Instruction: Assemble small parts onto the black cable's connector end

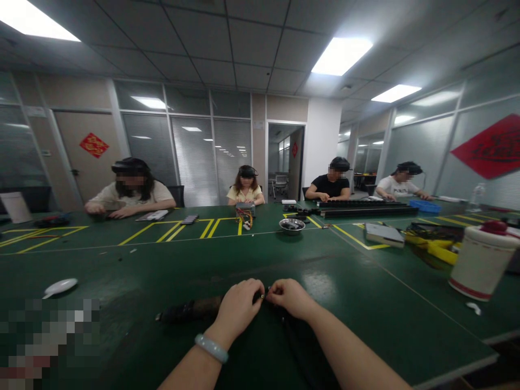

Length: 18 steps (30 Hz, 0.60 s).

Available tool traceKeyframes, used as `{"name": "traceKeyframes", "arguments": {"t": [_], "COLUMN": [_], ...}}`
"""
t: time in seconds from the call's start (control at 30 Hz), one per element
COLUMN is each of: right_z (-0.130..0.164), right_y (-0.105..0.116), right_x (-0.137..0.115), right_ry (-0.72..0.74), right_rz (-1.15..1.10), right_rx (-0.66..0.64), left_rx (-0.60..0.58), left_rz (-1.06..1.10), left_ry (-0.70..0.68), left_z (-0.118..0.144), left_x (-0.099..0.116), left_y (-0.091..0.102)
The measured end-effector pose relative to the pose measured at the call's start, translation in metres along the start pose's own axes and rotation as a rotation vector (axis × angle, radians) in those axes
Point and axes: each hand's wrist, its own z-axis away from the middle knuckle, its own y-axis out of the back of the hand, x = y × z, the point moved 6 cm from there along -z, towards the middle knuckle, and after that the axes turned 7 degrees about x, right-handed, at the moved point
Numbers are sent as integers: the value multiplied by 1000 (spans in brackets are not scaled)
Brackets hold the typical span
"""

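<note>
green matting covers the long table, with yellow lines marked on it. at the near edge the left hand, with a pale bangle on its wrist, is curled closed around the end of a dark bundle that lies flat on the table and reaches to the left. the right hand is just beside it, fingers pinched together on a small shiny part between the two hands; i cannot tell what this part is. a dark cable runs from the hands toward the person's body. farther out, near the middle of the table, stands a small metal bowl; its contents are dark and too small to make out. on the right stands a white tub with a lid, and something red rests on top of it; what is inside is hidden. a blue tray sits far on the right, near the people. a white spoon-like thing lies on the left. four other people sit at the far side with their hands on the table.
</note>
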Motion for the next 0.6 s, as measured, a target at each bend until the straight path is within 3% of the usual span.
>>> {"name": "traceKeyframes", "arguments": {"t": [0.6], "right_z": [0], "right_y": [0], "right_x": [2], "right_ry": [-4], "right_rz": [-9], "right_rx": [11], "left_rx": [9], "left_rz": [-1], "left_ry": [37], "left_z": [0], "left_x": [-4], "left_y": [-3]}}
